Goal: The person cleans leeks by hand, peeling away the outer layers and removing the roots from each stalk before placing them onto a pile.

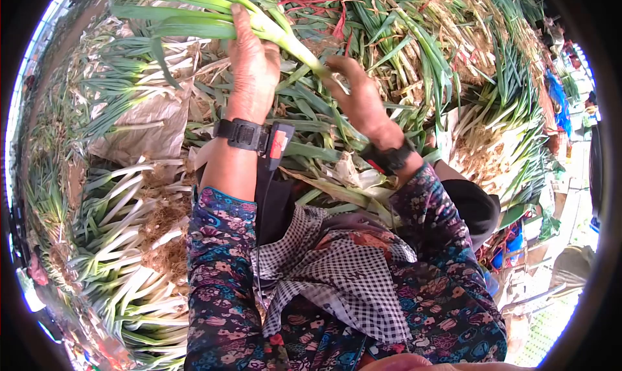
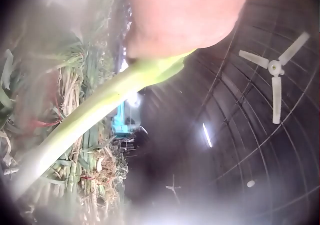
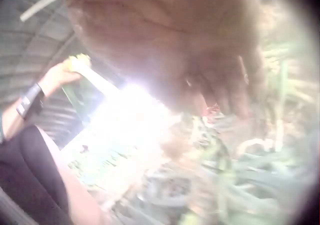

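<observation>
**Leek held aslant between two bare hands above heaped stalks**

Head view: the left hand (image 1: 253, 70) grips a leek (image 1: 293, 46), its fingers closed round the stalk and the thumb lying along the leaf bases. The leek slants across the upper part of the view, with green leaves fanning toward the left and the pale lower stalk running down to the right hand (image 1: 366, 109). The fingers of the right hand are bent beside the stalk's lower end; whether they pinch it cannot be told. A black strap (image 1: 243, 134) encircles the left wrist, and a dark band (image 1: 393, 157) the right.

Surroundings: bundled leeks (image 1: 133, 241) with pale stalks and brown roots lie at the left, partly beside a pale sheet (image 1: 146, 128); a further heap (image 1: 495, 131) lies at the right. Red ties (image 1: 338, 24) cross the stalks beyond the hands. A checked cloth (image 1: 343, 280) covers part of the floral garment (image 1: 223, 274).

Wrist views: the left shows the pale stalk below the hand and a three-bladed fan (image 2: 273, 67) overhead; the right is blurred and glaring.
</observation>
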{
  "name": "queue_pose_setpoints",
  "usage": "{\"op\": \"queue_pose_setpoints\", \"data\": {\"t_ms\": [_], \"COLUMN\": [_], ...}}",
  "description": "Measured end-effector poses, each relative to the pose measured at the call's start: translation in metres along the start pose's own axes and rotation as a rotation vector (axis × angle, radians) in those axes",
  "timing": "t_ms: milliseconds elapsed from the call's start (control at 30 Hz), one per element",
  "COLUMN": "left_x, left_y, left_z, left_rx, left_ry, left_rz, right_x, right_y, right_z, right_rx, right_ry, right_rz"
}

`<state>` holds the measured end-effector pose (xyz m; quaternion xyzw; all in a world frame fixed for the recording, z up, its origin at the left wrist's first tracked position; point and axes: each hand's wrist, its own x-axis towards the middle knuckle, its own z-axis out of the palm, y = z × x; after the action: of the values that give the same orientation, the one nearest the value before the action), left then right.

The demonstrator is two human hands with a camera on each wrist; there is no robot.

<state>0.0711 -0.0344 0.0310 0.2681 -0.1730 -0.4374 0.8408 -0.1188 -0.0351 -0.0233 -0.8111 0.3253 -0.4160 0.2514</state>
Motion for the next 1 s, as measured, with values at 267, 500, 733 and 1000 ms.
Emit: {"op": "queue_pose_setpoints", "data": {"t_ms": [267,500,733,1000], "left_x": [0.015,-0.037,-0.084,-0.030], "left_y": [0.033,-0.027,-0.078,-0.035], "left_z": [-0.019,0.012,0.012,0.019], "left_rx": [-0.040,0.204,0.568,0.065], "left_ry": [0.080,-0.011,-0.255,0.080], "left_rz": [-0.062,-0.162,-0.072,-0.384], "right_x": [-0.080,-0.068,-0.021,-0.080], "right_y": [-0.010,-0.030,-0.035,-0.029], "right_z": [-0.016,-0.019,-0.040,-0.016], "right_rx": [0.482,0.075,-0.517,-0.194], "right_ry": [-0.715,-0.344,-0.051,-0.164], "right_rz": [0.564,0.459,0.167,0.197]}}
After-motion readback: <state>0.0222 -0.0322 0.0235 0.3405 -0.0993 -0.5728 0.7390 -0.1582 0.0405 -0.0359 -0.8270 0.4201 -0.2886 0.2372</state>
